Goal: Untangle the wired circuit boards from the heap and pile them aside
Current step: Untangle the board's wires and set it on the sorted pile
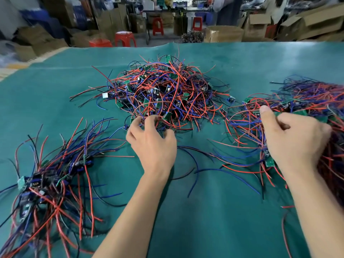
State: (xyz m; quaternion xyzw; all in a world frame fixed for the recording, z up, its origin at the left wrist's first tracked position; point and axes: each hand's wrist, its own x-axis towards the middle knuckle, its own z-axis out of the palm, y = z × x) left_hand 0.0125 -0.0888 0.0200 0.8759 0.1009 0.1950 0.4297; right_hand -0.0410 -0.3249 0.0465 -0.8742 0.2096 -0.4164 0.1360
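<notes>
The left hand [151,141] curls its fingers into the near edge of the tangled heap of red, blue and black wired green circuit boards [163,92] at the centre of the green mat [214,211], while the right hand [294,138] grips a wired bunch [247,123] beside it, so a board is being picked, and the next move calls for a slow outward pull.

Quantities visible:

- Hands: two, the left hand [151,141] and the right hand [296,138].
- Bench [186,211]: one, covered in green.
- Masses of wired circuit boards: three, namely the central heap [167,92], the left pile [52,175] and the right pile [305,103].
- Individual boards and wires: too many and too tangled to count.
- Wire colours: three (red, blue, black).
- Red stools [125,39] beyond the bench: at least four.
</notes>
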